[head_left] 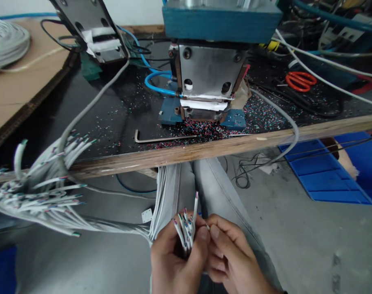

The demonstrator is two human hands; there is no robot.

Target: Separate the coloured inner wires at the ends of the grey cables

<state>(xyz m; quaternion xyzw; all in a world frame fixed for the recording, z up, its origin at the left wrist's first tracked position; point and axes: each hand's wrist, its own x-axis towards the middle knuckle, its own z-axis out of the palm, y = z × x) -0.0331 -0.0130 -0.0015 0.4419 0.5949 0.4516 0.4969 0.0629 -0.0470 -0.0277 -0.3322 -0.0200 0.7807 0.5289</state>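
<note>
My left hand (173,257) is closed around a small bunch of grey cables (186,230) low over my lap, their stripped ends poking up above my fist, while my right hand (231,257) pinches one cable's tip beside my left thumb

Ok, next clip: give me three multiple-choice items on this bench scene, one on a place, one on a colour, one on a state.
1. Where do the scissors lie?
A. on the bench top, far right
B. on the floor
C. in the blue bin

2. What colour are the scissors' handles?
A. green
B. orange-red
C. white

3. What is the left hand doing?
A. resting open on the bench
B. gripping a bundle of short cables
C. holding the hex key

Key: 1 A, they sit on the dark bench among the wires. 2 B, the loops are orange-red. 3 B, its fingers close round the cables while the right hand pinches one end.
</note>
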